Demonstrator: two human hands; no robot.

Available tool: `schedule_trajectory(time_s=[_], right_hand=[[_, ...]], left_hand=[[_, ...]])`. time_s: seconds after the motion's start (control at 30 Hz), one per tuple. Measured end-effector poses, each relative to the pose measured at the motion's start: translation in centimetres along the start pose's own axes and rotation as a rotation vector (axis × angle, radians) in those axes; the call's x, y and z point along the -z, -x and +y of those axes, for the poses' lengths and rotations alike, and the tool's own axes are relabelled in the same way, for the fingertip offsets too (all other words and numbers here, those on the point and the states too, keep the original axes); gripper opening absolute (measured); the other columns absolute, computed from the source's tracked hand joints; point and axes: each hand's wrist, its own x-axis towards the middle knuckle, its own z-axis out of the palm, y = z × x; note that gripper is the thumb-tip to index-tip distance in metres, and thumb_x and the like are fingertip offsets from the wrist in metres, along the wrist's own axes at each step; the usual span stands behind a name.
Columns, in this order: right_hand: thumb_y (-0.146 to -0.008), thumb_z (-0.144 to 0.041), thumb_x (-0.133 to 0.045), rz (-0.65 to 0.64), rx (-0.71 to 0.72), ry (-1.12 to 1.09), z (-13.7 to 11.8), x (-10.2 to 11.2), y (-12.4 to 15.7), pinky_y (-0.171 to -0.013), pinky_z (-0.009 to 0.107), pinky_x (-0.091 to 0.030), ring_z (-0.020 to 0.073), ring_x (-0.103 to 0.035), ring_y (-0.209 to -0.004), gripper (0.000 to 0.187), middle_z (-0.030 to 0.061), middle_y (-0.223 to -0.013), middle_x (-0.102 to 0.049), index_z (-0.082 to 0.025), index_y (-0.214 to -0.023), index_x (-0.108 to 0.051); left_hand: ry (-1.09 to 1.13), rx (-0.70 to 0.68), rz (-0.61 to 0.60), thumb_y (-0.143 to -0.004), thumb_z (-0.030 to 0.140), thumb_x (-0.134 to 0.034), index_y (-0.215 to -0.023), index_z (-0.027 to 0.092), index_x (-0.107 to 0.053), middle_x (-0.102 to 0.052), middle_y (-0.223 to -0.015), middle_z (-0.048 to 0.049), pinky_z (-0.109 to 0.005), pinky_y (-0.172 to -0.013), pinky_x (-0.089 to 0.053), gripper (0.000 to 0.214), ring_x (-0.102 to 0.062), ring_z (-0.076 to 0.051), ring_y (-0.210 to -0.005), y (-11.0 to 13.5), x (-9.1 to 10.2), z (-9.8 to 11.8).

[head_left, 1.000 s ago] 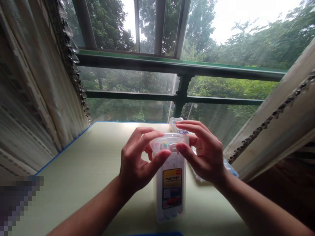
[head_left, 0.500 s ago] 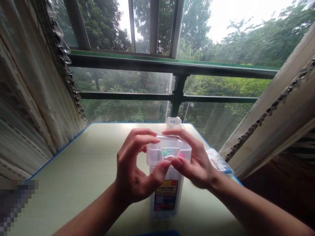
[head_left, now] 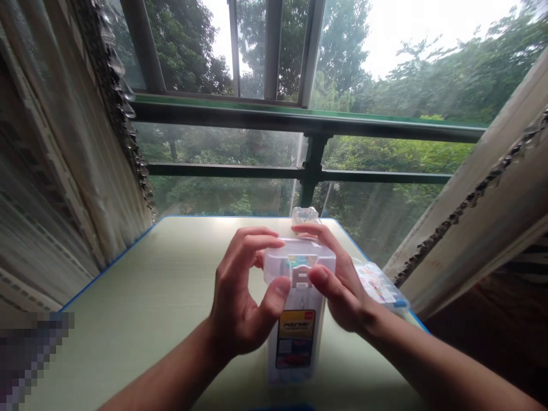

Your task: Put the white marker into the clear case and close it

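Observation:
A tall clear plastic marker case [head_left: 295, 365] stands upright on the table, with a yellow and black "Marker" label on its front. Its translucent lid [head_left: 314, 251] is on, and green and blue colours show faintly through it. My left hand [head_left: 242, 291] curves round the left of the lid, fingertips on the top edge and thumb at the front. From the right, my right hand [head_left: 342, 279] grips the lid likewise, its thumb beside the front latch [head_left: 302, 278]. Whether the latch is fastened I cannot tell.
Behind the case is a clear plastic piece [head_left: 306, 216], partly hidden. A flat clear case [head_left: 377, 285] with a printed sheet and something blue lies at the right edge of the pale table [head_left: 141, 308]. Curtains [head_left: 462, 211] flank the window and green railing [head_left: 257, 117].
Both thumbs have moved apart from the middle of the lid's front, uncovering the latch. The fingers stay on the lid. The whole view has shifted slightly.

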Motion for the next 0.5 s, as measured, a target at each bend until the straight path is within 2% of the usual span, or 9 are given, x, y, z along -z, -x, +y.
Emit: schedule_trajectory(time_s=[0.2, 0.33, 0.5], right_hand=[[-0.087, -0.062, -0.069, -0.020, -0.003, -0.010, 0.4, -0.2, 0.0, -0.068, 0.035, -0.054, 0.0210, -0.063, -0.074, 0.073, 0.0034, -0.093, -0.064, -0.024, -0.142, -0.042], [-0.088, -0.058, -0.070, 0.024, -0.038, 0.029, 0.6, -0.3, -0.1, -0.073, 0.037, -0.055, 0.0228, -0.065, -0.078, 0.061, 0.0025, -0.087, -0.065, -0.024, -0.134, -0.050], [-0.086, -0.061, -0.070, 0.097, -0.114, -0.069, 1.4, -0.5, -0.3, -0.067, 0.034, -0.052, 0.0215, -0.064, -0.075, 0.055, 0.0032, -0.088, -0.066, -0.022, -0.123, -0.056]], left_hand=[[-0.004, -0.020, 0.015, -0.090, 0.023, -0.062, -0.119, 0.021, -0.062, -0.058, -0.123, -0.0120, -0.035, -0.077, -0.060, 0.029, -0.059, -0.027, -0.116, 0.0, 0.1, -0.3], [-0.026, -0.012, 0.012, -0.092, 0.025, -0.061, -0.120, 0.022, -0.061, -0.057, -0.125, -0.0127, -0.035, -0.078, -0.061, 0.029, -0.059, -0.027, -0.116, -0.1, 0.1, -0.6], [-0.006, -0.011, -0.063, -0.091, 0.028, -0.062, -0.130, 0.023, -0.057, -0.053, -0.131, -0.0133, -0.035, -0.079, -0.061, 0.040, -0.059, -0.026, -0.115, -0.2, 0.0, -1.1]])
